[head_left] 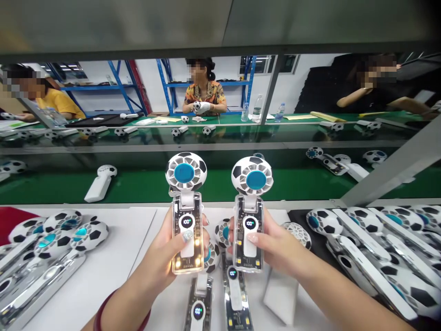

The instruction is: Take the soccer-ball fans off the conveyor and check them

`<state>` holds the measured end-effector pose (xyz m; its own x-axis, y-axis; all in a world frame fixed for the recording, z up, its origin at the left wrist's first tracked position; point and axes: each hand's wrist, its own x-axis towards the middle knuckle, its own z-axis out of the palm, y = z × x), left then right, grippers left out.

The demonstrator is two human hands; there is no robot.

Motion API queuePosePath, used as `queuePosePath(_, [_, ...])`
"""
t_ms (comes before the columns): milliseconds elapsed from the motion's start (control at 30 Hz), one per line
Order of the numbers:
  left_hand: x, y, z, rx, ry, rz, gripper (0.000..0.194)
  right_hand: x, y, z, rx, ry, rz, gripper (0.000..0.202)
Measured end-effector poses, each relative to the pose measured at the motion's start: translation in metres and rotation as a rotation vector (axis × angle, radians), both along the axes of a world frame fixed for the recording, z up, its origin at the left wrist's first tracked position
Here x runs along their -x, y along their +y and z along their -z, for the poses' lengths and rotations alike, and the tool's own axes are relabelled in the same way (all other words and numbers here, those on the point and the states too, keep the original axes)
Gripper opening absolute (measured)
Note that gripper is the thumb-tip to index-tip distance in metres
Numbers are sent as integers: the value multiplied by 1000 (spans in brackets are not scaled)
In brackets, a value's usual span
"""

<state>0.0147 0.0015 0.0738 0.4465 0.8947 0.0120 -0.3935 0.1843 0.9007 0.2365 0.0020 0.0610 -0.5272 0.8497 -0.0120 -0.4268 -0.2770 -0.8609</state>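
My left hand is closed round a handheld fan with a soccer-ball head, a blue centre and a clear handle. Its display reads 100 and yellow lights glow in the handle; my thumb lies on the white front strip. In my right hand is a matching handheld fan, upright, also showing 100, with its handle lights unlit. That thumb presses on the white strip too. Below and between my hands, two more fans lie on the white surface, one nearer and one beside it, both with lit displays.
Fans are piled at the left and on black cloth at the right. A white block lies near my right forearm. Beyond runs a green conveyor carrying fans. A slanted metal post stands right. Several co-workers sit across.
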Motion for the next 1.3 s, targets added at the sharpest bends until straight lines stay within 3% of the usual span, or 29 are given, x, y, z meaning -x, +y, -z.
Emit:
queuePosePath(167, [2, 1, 1, -15, 44, 24, 37, -1, 2, 3, -116, -55, 20, 59])
queuePosePath(333, [2, 2, 2, 1, 52, 37, 42, -1, 2, 7, -82, -96, 24, 72])
queuePosePath(1300, [3, 0, -1, -32, 34, 65, 36, 2, 3, 9, -99, -59, 46, 62])
